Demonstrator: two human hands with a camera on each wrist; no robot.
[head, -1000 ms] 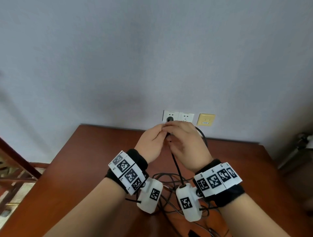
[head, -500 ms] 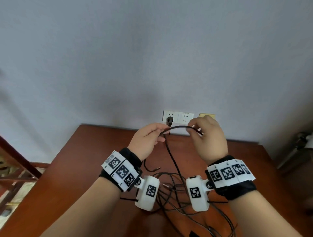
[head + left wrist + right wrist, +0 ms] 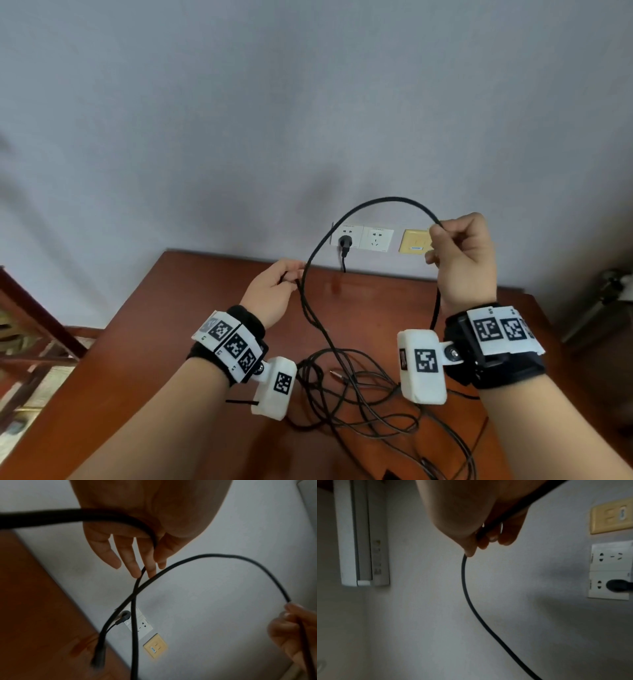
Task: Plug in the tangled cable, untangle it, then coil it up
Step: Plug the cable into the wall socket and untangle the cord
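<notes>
A black cable arcs over the wall between my two hands. Its plug sits in the left white socket above the brown table. My left hand holds the cable low on the left, and the cable runs across that palm between thumb and fingers. Higher on the right, my right hand pinches the cable with curled fingers. The rest of the cable lies in a tangled heap on the table under my wrists.
A second white socket and a yellow wall plate are right of the plug. A dark wooden frame stands off the table's left edge. A white wall unit shows in the right wrist view.
My hands have moved apart from in front of the socket. The right hand went up and right, drawing the cable into a tall arc. The left hand dropped slightly left.
</notes>
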